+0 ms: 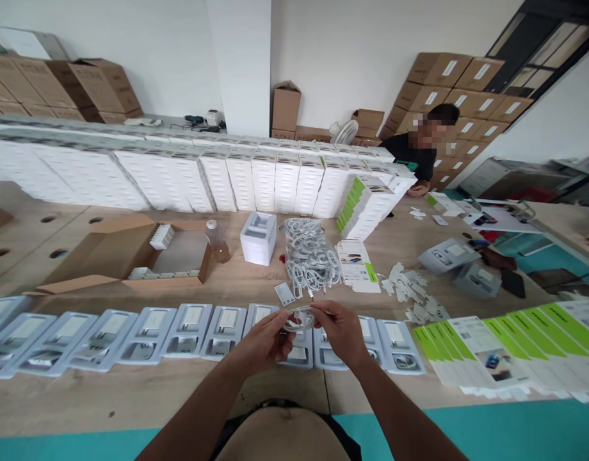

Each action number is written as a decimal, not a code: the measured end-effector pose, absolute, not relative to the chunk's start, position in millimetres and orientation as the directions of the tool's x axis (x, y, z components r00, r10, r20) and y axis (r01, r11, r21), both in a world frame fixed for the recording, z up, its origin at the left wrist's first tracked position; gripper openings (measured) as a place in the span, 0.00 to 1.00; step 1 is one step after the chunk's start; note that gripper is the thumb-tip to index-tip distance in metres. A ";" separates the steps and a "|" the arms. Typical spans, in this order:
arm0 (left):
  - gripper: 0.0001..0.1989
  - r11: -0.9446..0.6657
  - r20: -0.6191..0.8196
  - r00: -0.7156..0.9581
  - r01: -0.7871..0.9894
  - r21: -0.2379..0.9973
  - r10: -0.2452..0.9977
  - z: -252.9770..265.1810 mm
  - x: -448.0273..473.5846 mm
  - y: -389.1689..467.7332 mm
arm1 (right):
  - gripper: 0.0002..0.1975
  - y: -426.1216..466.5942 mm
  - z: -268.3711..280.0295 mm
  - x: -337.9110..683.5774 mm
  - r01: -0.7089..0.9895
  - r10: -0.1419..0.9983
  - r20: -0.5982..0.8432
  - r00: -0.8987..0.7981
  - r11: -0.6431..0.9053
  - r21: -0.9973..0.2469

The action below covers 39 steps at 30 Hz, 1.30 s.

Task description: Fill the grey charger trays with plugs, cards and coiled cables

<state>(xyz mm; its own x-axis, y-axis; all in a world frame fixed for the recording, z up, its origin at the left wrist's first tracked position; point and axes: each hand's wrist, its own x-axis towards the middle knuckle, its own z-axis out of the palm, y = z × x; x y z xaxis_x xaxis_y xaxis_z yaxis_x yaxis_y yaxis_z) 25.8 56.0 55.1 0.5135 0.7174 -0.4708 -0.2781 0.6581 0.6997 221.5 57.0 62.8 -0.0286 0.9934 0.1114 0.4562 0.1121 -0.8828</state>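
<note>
A coiled white cable [299, 320] is held up in front of me between both hands. My left hand [268, 339] grips the coil from its left side, fingers curled round it. The fingers of my right hand [340, 330] pinch the coil's right side. Below and beside the hands runs a row of pale plastic trays [184, 349], each with a white adapter; the trays at the right end also hold a coiled cable [404, 362]. Just beyond my hands lies a heap of bundled cables [308, 256], with a small white card [285, 293] at its near left.
Behind stands a long wall of stacked white boxes [237, 179]. To the left are an open carton [179, 256], a bottle [217, 243] and a stack of trays [258, 240]. Green-and-white box sleeves [496, 352] lie at the right. A co-worker [419, 150] sits at the far right.
</note>
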 end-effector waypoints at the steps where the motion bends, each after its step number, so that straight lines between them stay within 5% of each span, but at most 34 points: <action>1: 0.19 0.648 -0.459 0.518 -0.273 0.711 0.722 55.6 25.3 56.8 | 0.10 55.9 62.5 221.0 0.471 0.990 0.140 -0.032 0.139 -0.871; 9: 0.14 0.350 -0.319 0.526 0.042 0.936 0.788 61.4 21.7 63.6 | 0.09 59.5 65.4 219.0 0.518 0.931 0.293 -0.219 0.366 -0.773; 12: 0.14 0.258 -0.274 0.438 0.096 0.961 0.856 49.4 22.7 63.2 | 0.09 63.2 72.5 220.2 0.674 0.907 0.307 -0.288 0.420 -0.608; 16: 0.14 0.198 -0.241 0.237 0.193 0.961 0.941 31.0 20.3 62.6 | 0.11 63.1 85.7 220.2 0.894 0.919 0.221 -0.328 0.377 -0.243; 21: 0.15 0.114 -0.191 0.256 0.287 0.951 0.948 31.5 19.4 61.3 | 0.08 62.2 94.6 213.4 0.908 0.941 0.145 -0.304 0.333 -0.253; 26: 0.13 0.083 -0.181 0.302 0.312 0.946 0.936 37.2 23.2 57.9 | 0.09 65.1 89.3 205.6 0.915 0.925 0.011 -0.380 0.378 -0.139; 29: 0.13 0.051 -0.158 0.251 0.387 0.921 0.955 36.1 24.4 57.0 | 0.11 64.4 84.7 202.1 0.913 0.943 -0.021 -0.333 0.317 -0.257; 34: 0.16 0.033 -0.133 0.227 0.397 0.917 0.965 32.0 29.5 54.1 | 0.10 61.4 66.6 193.3 0.559 0.988 -0.031 -0.151 0.059 -0.827; 39: 0.17 0.113 -0.177 0.282 0.228 0.967 0.943 28.0 33.6 52.7 | 0.13 51.0 39.9 185.6 0.152 0.986 -0.165 -0.009 -0.161 -0.975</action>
<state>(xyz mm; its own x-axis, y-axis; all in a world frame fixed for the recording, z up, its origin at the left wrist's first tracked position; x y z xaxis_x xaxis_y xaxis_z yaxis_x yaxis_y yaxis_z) 33.6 52.7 28.0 0.2817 0.9431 -0.1766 0.2283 0.1129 0.9670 185.6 51.0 39.9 -0.0088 0.9863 -0.1646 0.1515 -0.1613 -0.9752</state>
